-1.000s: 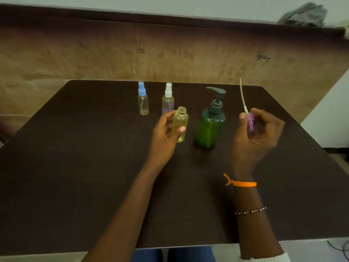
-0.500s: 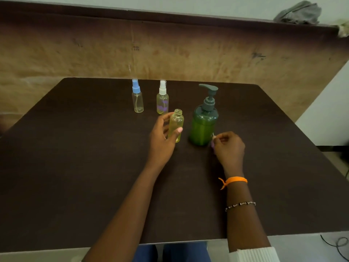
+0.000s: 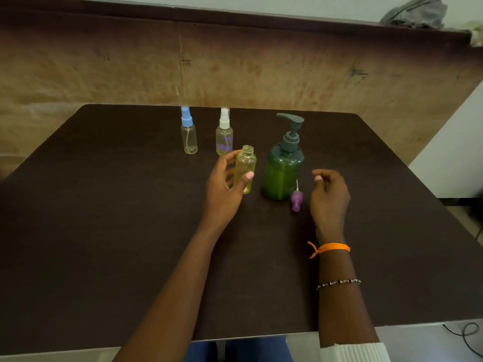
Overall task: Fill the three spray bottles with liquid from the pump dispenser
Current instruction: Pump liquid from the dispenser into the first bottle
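Right hand [image 3: 329, 197] has let go of the purple sprayer [image 3: 297, 200], now lying beside the green dispenser [image 3: 282, 171].

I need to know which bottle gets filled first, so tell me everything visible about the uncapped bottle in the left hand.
The uncapped bottle is small, round and of clear yellowish plastic, with a bare threaded neck and open mouth. It stands upright, seemingly on the dark table, just left of the green pump dispenser. The left hand holds it, thumb across its front. How much liquid it holds is unclear.
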`<state>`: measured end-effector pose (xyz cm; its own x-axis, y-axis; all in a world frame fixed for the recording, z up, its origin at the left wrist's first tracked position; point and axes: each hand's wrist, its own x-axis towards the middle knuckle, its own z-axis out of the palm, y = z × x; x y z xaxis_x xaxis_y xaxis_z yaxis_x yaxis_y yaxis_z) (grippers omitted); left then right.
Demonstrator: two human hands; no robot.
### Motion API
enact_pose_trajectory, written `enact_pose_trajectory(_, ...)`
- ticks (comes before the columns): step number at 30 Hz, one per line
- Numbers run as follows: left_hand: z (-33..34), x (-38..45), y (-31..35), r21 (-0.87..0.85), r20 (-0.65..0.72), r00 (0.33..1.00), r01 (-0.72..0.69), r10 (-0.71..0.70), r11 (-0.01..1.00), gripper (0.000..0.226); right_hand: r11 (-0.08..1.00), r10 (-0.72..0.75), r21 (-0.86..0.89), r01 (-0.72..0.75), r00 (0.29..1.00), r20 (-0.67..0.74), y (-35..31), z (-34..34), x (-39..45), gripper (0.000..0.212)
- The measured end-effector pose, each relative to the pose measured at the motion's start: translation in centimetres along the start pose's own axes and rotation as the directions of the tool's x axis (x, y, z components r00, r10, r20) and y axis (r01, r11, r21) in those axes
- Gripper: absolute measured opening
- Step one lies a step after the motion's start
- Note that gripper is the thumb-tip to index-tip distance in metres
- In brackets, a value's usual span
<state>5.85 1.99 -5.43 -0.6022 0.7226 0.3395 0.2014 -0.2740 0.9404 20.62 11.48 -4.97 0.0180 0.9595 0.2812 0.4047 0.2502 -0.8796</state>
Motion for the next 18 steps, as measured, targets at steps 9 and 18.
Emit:
enact_pose_trajectory(9, -0.5, 0.3, 0.5, 0.021, -0.062, 0.998, -0.03, 0.031, 0.999, 0.037, 0.892, -0.416, 0.28, 0.355, 0.885, 0.206, -4.9, 1.5, 0.0, 0.08)
enact_pose_trajectory(18, -0.6, 0.2, 1.3, -0.023, -0.08, 0.996, -0.031, 0.029, 0.999, 0.037, 0.858, -0.5, 0.241, 0.455, 0.847, 0.182, -4.9, 3.0, -1.1, 0.088)
